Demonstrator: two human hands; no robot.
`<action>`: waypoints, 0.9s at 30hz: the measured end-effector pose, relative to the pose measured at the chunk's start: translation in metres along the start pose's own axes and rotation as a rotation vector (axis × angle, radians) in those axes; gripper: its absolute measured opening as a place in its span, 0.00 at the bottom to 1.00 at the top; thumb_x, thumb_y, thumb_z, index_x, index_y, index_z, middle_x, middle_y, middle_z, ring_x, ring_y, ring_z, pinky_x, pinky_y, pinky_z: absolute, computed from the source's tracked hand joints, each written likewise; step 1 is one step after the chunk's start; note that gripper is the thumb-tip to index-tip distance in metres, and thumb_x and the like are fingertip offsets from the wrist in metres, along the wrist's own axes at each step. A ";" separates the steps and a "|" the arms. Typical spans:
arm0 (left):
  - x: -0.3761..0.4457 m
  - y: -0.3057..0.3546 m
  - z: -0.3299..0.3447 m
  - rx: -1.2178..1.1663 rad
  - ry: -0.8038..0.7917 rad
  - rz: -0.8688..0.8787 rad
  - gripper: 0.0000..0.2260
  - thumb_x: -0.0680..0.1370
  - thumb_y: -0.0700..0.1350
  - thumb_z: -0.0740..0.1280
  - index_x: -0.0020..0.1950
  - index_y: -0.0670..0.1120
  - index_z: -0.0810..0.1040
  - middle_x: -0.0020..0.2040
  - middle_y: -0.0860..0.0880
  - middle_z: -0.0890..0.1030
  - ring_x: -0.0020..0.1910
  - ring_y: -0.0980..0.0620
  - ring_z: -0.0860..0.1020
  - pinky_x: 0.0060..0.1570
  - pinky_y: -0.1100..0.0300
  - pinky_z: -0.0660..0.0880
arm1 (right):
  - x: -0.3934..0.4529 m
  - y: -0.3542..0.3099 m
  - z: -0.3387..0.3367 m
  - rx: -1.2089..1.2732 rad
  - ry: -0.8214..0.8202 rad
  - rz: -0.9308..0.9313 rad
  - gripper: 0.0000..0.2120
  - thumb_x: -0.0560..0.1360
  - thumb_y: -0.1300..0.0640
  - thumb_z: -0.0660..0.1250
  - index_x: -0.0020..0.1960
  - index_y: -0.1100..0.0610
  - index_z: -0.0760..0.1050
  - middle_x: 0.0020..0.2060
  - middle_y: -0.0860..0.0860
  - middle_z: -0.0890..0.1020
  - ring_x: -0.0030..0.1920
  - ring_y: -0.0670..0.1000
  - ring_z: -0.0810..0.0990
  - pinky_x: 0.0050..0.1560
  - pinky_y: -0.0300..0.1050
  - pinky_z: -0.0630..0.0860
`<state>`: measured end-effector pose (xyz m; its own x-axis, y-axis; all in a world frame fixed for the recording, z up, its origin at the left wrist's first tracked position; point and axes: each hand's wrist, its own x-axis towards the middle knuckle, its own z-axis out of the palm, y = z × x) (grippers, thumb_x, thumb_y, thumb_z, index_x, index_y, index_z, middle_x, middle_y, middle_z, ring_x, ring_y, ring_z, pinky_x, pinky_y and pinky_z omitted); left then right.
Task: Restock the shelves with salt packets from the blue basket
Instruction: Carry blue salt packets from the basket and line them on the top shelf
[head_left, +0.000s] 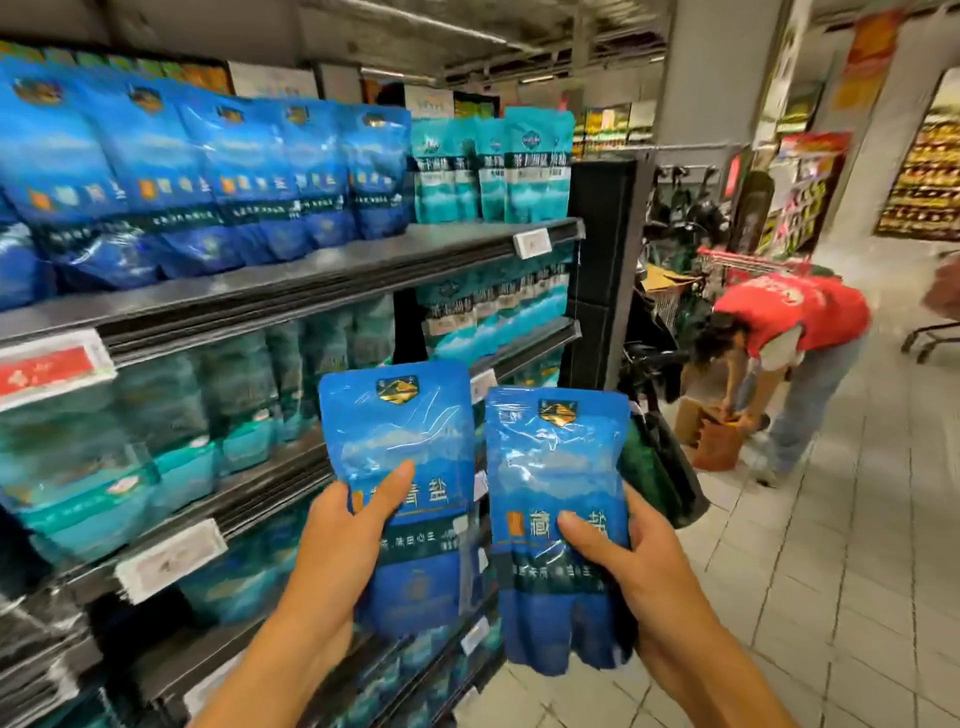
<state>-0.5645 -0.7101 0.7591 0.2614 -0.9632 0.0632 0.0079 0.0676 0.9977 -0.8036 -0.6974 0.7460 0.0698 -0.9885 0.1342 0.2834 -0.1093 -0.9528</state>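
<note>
I hold two blue salt packets upright in front of the shelving. My left hand grips the left packet at its lower half, thumb across the front. The right packet sits in my right hand, thumb on its printed label. Matching blue packets stand in a row on the upper shelf, with teal packets at its right end. The blue basket is out of view.
Lower shelves hold teal packets behind price tags. A person in a red vest bends over boxes on the tiled aisle floor to the right, near a red cart. A dark bag hangs just behind my right hand.
</note>
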 end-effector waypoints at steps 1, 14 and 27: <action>0.016 0.008 0.003 -0.020 -0.009 0.020 0.24 0.65 0.64 0.74 0.54 0.50 0.83 0.52 0.50 0.87 0.52 0.46 0.85 0.52 0.45 0.80 | 0.021 -0.004 0.001 -0.004 -0.016 -0.018 0.22 0.68 0.54 0.77 0.62 0.50 0.80 0.57 0.54 0.86 0.56 0.58 0.85 0.54 0.54 0.83; 0.235 0.162 0.015 -0.050 0.248 0.455 0.13 0.77 0.50 0.73 0.37 0.49 0.72 0.27 0.58 0.77 0.28 0.61 0.77 0.29 0.66 0.73 | 0.296 -0.106 0.072 0.027 -0.296 -0.326 0.28 0.65 0.55 0.76 0.65 0.55 0.77 0.58 0.53 0.85 0.58 0.55 0.84 0.57 0.50 0.81; 0.363 0.183 0.020 0.182 0.417 0.384 0.05 0.78 0.45 0.72 0.44 0.45 0.79 0.37 0.54 0.86 0.37 0.61 0.81 0.45 0.60 0.80 | 0.529 -0.106 0.140 0.031 -0.619 -0.214 0.20 0.70 0.65 0.74 0.60 0.56 0.78 0.53 0.55 0.86 0.50 0.54 0.85 0.55 0.53 0.81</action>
<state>-0.4873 -1.0520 0.9651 0.5705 -0.6921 0.4421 -0.3181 0.3101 0.8959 -0.6630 -1.1942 0.9558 0.5436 -0.7014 0.4611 0.3789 -0.2851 -0.8804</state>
